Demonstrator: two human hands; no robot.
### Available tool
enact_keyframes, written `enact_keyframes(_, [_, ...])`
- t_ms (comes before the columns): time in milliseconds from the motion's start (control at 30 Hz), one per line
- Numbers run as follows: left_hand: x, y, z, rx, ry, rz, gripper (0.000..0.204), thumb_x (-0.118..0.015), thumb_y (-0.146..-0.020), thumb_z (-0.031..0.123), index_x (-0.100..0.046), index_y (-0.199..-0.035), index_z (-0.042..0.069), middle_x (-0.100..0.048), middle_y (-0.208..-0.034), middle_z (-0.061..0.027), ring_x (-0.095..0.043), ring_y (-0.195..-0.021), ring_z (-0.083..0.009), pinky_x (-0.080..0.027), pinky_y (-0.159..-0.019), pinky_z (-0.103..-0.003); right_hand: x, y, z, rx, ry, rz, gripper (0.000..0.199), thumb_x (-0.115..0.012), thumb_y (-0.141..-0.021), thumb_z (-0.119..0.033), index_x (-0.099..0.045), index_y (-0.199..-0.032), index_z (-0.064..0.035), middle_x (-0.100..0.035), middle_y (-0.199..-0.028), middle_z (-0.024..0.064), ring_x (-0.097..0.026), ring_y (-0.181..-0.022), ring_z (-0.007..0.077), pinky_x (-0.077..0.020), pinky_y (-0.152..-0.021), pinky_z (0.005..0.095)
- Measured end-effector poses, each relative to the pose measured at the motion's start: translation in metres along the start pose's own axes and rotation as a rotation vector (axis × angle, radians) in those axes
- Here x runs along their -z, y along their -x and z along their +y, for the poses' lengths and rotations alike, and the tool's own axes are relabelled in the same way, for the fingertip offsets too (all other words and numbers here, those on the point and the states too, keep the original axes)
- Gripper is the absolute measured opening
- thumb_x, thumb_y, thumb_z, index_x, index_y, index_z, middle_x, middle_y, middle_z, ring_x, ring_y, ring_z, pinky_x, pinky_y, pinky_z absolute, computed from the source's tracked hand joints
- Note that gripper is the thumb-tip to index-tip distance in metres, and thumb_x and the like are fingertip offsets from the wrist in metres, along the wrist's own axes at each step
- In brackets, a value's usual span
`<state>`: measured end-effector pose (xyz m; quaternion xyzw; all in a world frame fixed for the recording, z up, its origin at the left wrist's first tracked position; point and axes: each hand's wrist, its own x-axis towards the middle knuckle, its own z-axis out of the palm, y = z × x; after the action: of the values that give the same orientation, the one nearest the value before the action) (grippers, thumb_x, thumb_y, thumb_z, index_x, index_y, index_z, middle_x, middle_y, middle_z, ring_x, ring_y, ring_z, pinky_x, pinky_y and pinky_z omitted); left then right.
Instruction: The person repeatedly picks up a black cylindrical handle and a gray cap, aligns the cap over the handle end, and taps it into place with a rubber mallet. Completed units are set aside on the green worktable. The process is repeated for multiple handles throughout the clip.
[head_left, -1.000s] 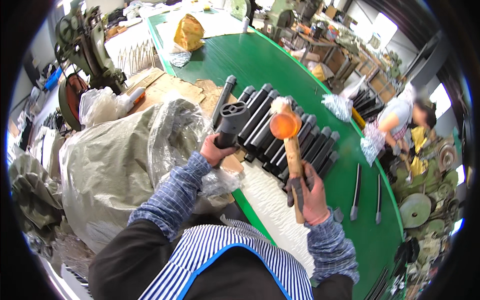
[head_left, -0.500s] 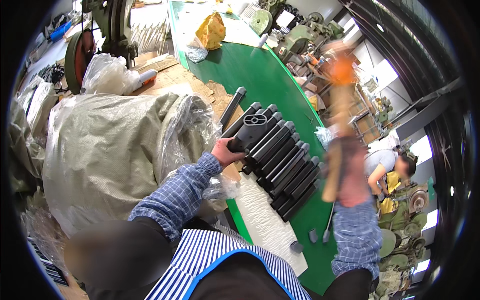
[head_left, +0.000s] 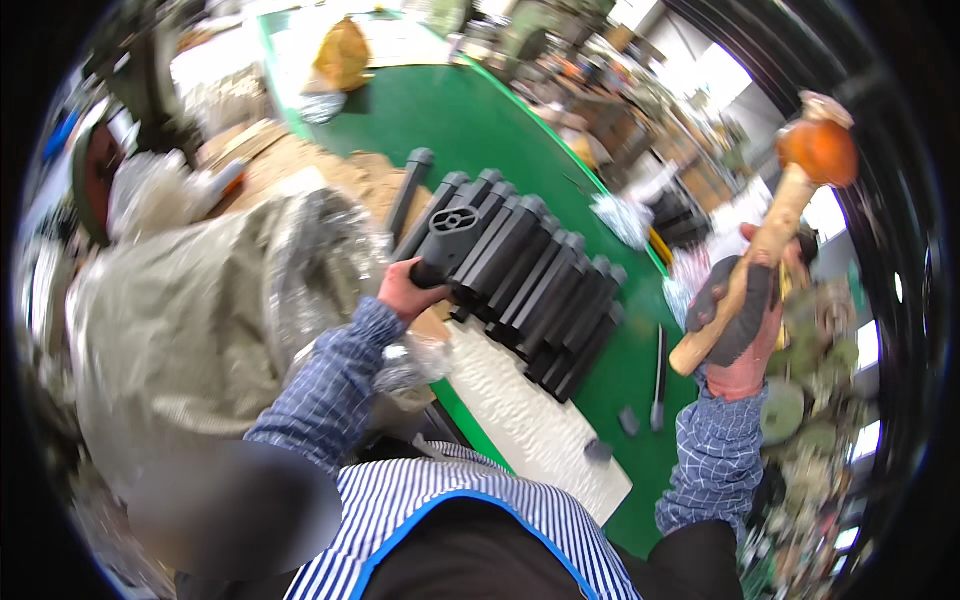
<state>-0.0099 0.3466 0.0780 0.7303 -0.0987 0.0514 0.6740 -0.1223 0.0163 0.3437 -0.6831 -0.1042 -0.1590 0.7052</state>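
Your left hand (head_left: 404, 291) is clasping a dark tube (head_left: 440, 256), capped end (head_left: 456, 222) facing up; your right hand (head_left: 742, 338) is gripping an orange-headed mallet (head_left: 787, 208) well rightward.

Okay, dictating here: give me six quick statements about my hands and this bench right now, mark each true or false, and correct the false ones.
1. The right hand grips a wooden-handled mallet. True.
2. The left hand is empty. False: it holds a dark tube.
3. The mallet touches the dark tube. False: it is apart, off to the right.
4. A yellow bundle sits toward the far end of the green table. True.
5. The black tubes are spread far apart. False: they lie close together, side by side.
6. The person wears a striped apron. True.
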Motion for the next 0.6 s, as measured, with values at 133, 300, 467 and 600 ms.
enact_keyframes(133, [-0.114, -0.003, 0.02, -0.552, -0.31, -0.543, 0.034, -0.08, -0.075, 0.02, -0.069, -0.104, 0.007, -0.069, -0.097, -0.0134, -0.069, -0.088, -0.028, -0.056, -0.079, -0.037, 0.1, 0.08, 0.02, 0.019, -0.163, 0.433, 0.047, -0.054, -0.098, -0.04, -0.046, -0.136, -0.0127, -0.049, -0.069, 0.0029, -0.051, -0.048, 0.0166, -0.0437, -0.039, 0.0322])
enact_keyframes(300, [-0.369, -0.004, 0.011, -1.066, -0.873, -1.198, 0.036, -0.073, -0.076, 0.027, -0.065, -0.111, 0.022, -0.061, -0.098, -0.0028, -0.06, -0.096, -0.0247, -0.048, -0.082, -0.039, 0.2, 0.18, 0.09, -0.433, 0.013, 0.82, 0.035, -0.06, -0.097, -0.03, -0.05, -0.123, -0.0097, -0.051, -0.064, 0.0031, -0.05, -0.045, 0.0131, -0.0441, -0.04, 0.0277])
enact_keyframes(467, [-0.575, -0.044, -0.039, -1.29, -1.097, -1.274, 0.027, -0.068, -0.083, 0.022, -0.064, -0.109, 0.026, -0.061, -0.1, -0.0011, -0.059, -0.1, -0.0241, -0.045, -0.089, -0.045, 0.248, 0.249, 0.157, -0.773, -0.094, 1.099, 0.028, -0.054, -0.099, -0.026, -0.049, -0.12, -0.0083, -0.049, -0.065, 0.0042, -0.051, -0.046, 0.0146, -0.0445, -0.041, 0.0299])
enact_keyframes(600, [-0.659, -0.077, -0.078, -1.034, -1.218, -1.059, 0.04, -0.066, -0.084, 0.022, -0.062, -0.124, 0.025, -0.054, -0.127, -0.009, -0.043, -0.128, -0.0328, -0.032, -0.109, -0.053, 0.296, 0.27, 0.2, -0.775, -0.266, 1.169, 0.029, -0.054, -0.099, -0.025, -0.046, -0.122, -0.0091, -0.048, -0.065, 0.0041, -0.051, -0.047, 0.0155, -0.0446, -0.042, 0.0316])
